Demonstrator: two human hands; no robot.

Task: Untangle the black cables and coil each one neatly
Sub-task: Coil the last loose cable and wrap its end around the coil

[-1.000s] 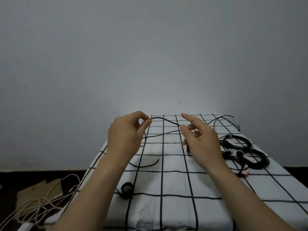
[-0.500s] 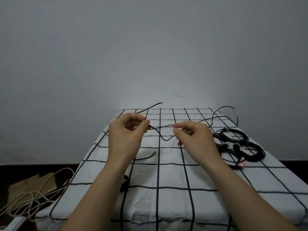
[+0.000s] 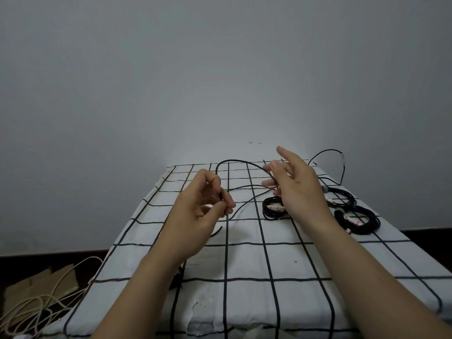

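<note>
A thin loose black cable (image 3: 241, 162) arcs above the table between my hands. My left hand (image 3: 198, 216) pinches it between thumb and fingertips, and its tail hangs down to the cloth. My right hand (image 3: 297, 185) holds the other side of the arc between thumb and a finger, with the index finger stretched out. Three coiled black cables lie to the right: one (image 3: 270, 210) just left of my right hand, one (image 3: 342, 195) behind it, one (image 3: 365, 222) at the right edge. A small black coil (image 3: 176, 281) peeks out under my left forearm.
The table wears a white cloth with a black grid (image 3: 244, 263) and stands against a grey wall. Another loose black cable (image 3: 327, 151) curls at the far right corner. On the floor to the left lie pale cables (image 3: 36, 302) and cardboard (image 3: 39, 285).
My hands have moved apart and the cable between them now forms a tall arc. My right hand has risen to the right and its index finger has straightened.
</note>
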